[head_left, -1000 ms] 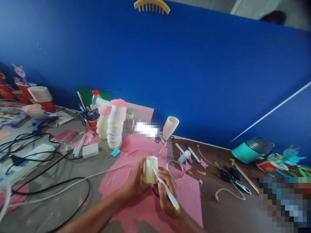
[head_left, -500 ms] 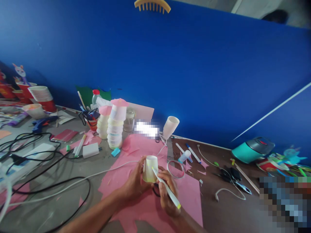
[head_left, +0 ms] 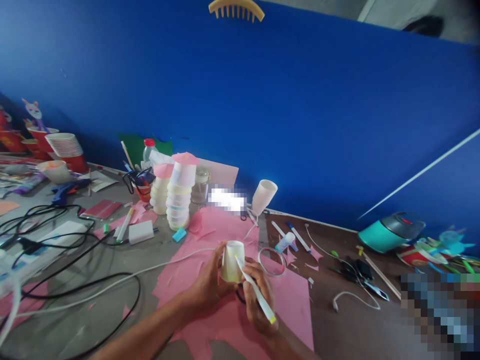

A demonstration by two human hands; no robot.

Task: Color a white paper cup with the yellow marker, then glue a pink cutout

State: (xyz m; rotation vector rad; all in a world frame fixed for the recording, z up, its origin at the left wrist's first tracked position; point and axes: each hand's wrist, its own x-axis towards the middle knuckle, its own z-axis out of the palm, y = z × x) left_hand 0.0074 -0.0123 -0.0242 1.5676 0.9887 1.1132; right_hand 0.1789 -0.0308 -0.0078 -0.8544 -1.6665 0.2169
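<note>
A small white paper cup [head_left: 233,262], coloured yellow toward its lower end, is gripped in my left hand [head_left: 213,275], fingers and thumb around its side. My right hand [head_left: 259,296] is closed on a white marker [head_left: 258,294] with a yellow end. The marker's tip touches or nearly touches the cup's side. Both hands are above the torn pink paper [head_left: 285,305]. Beyond them two towers of stacked paper cups [head_left: 178,205] with pink tops stand upright.
A white cup [head_left: 264,195] leans near the blue partition [head_left: 300,110]. Right of my hands lie a tape roll [head_left: 271,262], markers [head_left: 299,237] and scissors [head_left: 375,290]. Black cables [head_left: 78,295], a glue gun [head_left: 67,191] and a white charger [head_left: 141,232] occupy the left.
The marker in my right hand has shifted slightly, its back end swinging a little left. My left hand keeps the cup in nearly the same place.
</note>
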